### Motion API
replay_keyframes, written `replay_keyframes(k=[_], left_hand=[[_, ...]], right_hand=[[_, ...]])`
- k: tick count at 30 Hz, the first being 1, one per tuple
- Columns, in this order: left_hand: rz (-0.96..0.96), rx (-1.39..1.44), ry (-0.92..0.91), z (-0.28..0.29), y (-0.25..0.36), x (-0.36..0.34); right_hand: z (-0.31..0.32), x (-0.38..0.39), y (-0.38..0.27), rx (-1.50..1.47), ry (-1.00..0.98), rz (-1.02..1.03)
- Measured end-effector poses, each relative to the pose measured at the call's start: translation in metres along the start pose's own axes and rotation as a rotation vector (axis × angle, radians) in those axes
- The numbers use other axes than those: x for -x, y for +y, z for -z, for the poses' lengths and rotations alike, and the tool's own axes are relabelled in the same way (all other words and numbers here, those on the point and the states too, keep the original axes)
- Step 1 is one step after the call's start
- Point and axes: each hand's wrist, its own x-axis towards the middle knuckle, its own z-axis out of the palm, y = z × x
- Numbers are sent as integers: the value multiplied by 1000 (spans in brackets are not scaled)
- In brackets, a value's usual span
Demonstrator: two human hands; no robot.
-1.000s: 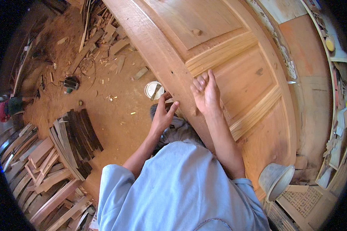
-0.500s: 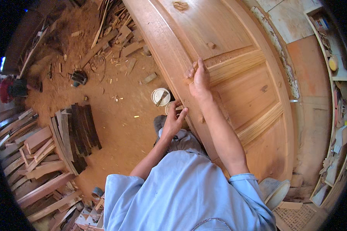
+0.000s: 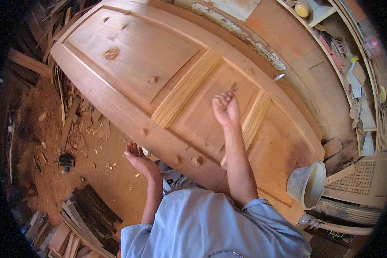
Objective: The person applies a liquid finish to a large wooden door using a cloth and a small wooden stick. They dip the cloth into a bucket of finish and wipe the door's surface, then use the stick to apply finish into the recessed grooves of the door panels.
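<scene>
A large wooden panelled door lies in front of me, with raised panels, pale grooved cross rails and several putty-like brown patches. My right hand is closed above the middle panel, fingers curled in. Whatever it may hold is hidden in the fist. Just beyond it, a dark spot marks the panel. My left hand is open beside the door's near long edge, fingers stretched out and palm turned up. A white container shows partly behind that hand.
A grey bucket rests at the door's right end. Shelves with tools and oddments line the right side. Stacked dark boards and wood offcuts lie on the dusty floor at left. A dark power tool sits there too.
My view has swung to the right, showing more of the door and the bucket. My right hand has moved from the near frame to over the middle panel; my left hand has turned palm up.
</scene>
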Motion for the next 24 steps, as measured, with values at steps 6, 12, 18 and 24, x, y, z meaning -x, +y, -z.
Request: replay_keyframes(k=[6,12,18,24], left_hand=[[62,-262,138,-46,6,15],[94,-288,73,-13,-13,-1],[11,-429,178,-36,1,10],[57,-605,185,-23,2,7]], right_hand=[[-28,-8,-108,149,-20,333],[-55,-86,-178,474,121,542],[-66,-181,-212,767,167,492],[-65,-212,-195,1211,248,470]])
